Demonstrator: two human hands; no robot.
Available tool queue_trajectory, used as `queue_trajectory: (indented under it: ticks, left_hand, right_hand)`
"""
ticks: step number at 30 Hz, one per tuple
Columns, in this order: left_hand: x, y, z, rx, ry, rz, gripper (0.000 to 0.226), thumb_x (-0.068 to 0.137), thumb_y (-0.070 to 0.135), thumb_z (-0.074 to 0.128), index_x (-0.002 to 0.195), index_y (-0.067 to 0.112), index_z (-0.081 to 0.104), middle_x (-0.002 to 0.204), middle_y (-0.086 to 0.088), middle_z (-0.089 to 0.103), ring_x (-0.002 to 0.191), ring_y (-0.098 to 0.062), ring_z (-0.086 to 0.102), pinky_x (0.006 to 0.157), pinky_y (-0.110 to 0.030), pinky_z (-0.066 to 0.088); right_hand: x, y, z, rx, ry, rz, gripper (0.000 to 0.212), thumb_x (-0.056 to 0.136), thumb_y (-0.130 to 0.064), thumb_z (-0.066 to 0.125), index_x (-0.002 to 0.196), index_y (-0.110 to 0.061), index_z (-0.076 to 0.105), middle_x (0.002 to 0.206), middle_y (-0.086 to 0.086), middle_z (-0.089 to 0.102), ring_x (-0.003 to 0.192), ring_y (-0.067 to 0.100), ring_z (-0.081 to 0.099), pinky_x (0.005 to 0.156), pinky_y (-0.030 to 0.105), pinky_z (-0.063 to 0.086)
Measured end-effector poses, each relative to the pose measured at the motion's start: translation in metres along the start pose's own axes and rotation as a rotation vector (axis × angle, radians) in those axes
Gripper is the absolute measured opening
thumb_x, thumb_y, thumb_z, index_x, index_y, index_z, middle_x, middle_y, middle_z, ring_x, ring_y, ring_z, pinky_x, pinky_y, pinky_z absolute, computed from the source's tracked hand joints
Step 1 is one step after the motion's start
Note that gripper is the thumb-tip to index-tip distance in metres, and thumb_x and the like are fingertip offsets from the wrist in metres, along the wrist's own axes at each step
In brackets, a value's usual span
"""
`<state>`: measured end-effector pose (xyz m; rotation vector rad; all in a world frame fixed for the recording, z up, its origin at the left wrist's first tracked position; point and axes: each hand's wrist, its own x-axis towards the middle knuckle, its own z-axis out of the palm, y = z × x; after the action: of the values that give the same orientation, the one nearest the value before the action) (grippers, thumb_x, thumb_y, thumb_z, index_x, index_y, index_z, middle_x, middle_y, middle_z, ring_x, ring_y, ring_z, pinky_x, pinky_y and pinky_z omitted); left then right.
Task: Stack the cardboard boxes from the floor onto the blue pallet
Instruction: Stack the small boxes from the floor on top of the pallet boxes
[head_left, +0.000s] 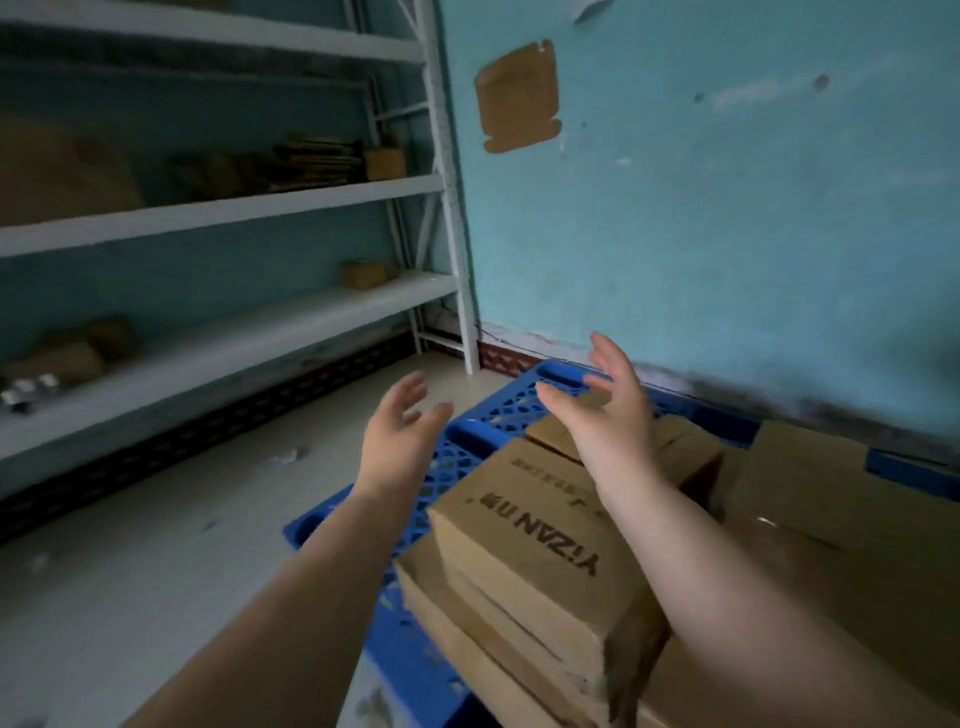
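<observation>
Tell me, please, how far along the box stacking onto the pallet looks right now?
Several cardboard boxes already sit stacked on the blue pallet. Nothing is in hand: left hand and right hand hover open. Bare grid remains at the pallet's far corner; no floor boxes are in view.

Blue pallet (498, 410): plastic lattice top, flat on floor by the teal wall, far corner bare. Cardboard boxes (810, 514): brown, closed, stacked on it approx 2–3 layers. Top box (540, 540) lies flat w/ "YIZAN" print upside down, overhanging the layer below.
</observation>
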<state>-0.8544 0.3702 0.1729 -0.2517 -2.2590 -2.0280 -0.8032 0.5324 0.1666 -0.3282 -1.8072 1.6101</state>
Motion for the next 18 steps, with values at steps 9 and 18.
queue_trajectory:
  ticks: [9, 18]
  left_hand:
    - [-0.1, -0.048, -0.298, 0.124, 0.573, -0.1, 0.043, 0.084, 0.019, 0.064, 0.125, 0.02, 0.053, 0.116, 0.0, 0.057, 0.091, -0.01, 0.056, 0.073, -0.017, 0.039]
    - [-0.339, -0.211, -0.429, 0.253, 0.916, -0.507, 0.047, 0.083, 0.02, 0.064, 0.128, 0.019, 0.05, 0.123, -0.005, 0.055, 0.106, -0.023, 0.056, 0.082, -0.032, 0.047]
  right_hand:
    - [-0.168, -0.034, 0.232, 0.129, -0.806, 0.003, 0.055, 0.073, -0.021, 0.078, 0.118, -0.036, 0.05, 0.122, -0.015, 0.051, 0.104, -0.002, 0.052, 0.078, 0.012, 0.04]
    - [-0.446, 0.075, 0.315, -0.124, -1.483, 0.158, 0.074, 0.07, -0.022, 0.081, 0.135, -0.02, 0.045, 0.135, 0.004, 0.048, 0.11, 0.012, 0.045, 0.088, 0.024, 0.037]
